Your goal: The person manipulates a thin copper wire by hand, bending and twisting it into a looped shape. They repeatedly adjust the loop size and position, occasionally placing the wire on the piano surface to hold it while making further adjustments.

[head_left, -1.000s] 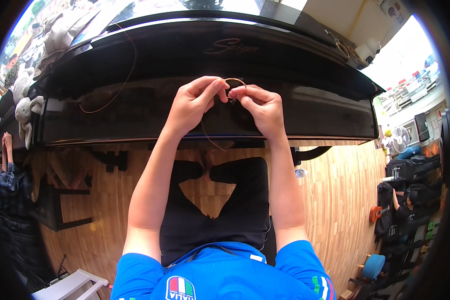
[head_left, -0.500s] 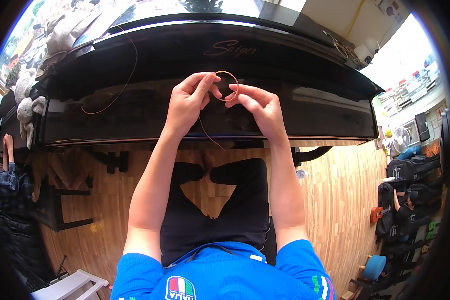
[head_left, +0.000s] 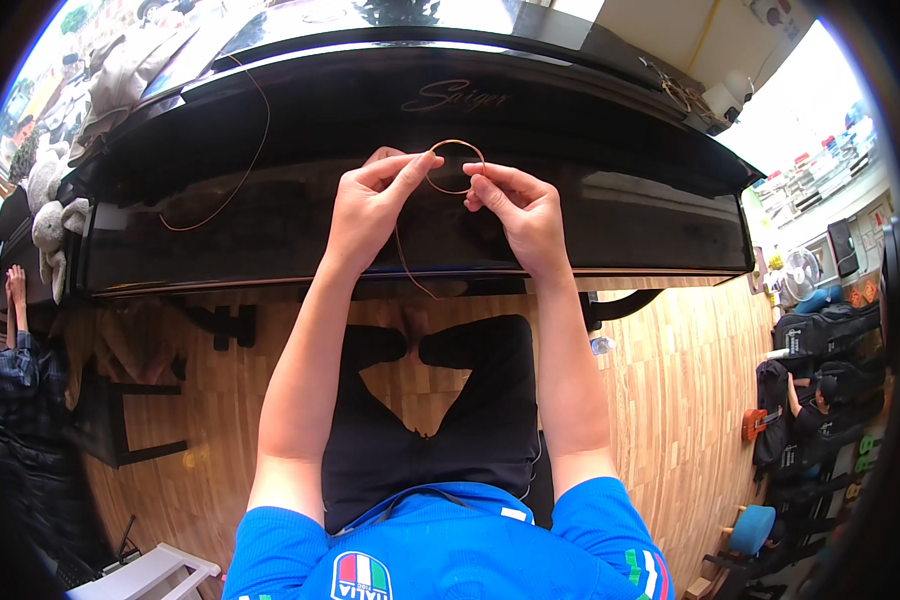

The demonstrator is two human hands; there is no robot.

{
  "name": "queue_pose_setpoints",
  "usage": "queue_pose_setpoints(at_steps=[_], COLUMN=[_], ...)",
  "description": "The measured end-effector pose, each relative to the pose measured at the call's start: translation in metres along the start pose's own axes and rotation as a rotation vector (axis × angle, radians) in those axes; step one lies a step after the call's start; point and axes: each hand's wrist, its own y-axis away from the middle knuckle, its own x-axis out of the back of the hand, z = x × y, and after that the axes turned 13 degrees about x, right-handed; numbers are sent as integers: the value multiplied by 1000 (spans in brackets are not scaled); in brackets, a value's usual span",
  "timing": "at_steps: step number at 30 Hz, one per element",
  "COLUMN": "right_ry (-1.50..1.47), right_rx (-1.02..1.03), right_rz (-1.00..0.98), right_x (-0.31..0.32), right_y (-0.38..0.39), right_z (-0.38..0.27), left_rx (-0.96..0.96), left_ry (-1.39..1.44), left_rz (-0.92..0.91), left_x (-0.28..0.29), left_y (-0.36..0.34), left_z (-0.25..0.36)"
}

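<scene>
A thin copper-coloured wire forms a round loop between my two hands, in front of a glossy black piano. My left hand pinches the loop's left side between thumb and forefinger. Opposite it, my right hand has thumb and forefinger closed on the loop's right side. From my left hand a loose end of the wire hangs down past the piano's lower edge. Another thin wire lies in a curve over the piano's left part, apart from my hands.
Grey plush toys sit at the piano's left end. A coil of cable rests on its top right. Beyond the left end is a person in a dark checked shirt; another crouches by black cases at right. A white stool stands lower left.
The loop has become rounder and wider, with my right hand's fingers shifted slightly up its right side. The hanging end has swung a little to the left.
</scene>
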Motion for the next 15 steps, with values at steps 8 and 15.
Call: queue_pose_setpoints(at_steps=[8, 15], right_ry=[74, 408], right_rx=[11, 383], right_rz=[46, 272], right_x=[-4, -35], right_y=[0, 61], right_z=[2, -12], left_rx=[199, 181], left_ry=[235, 408], left_rz=[-178, -168], left_x=[5, 8], left_y=[0, -2], left_z=[5, -3])
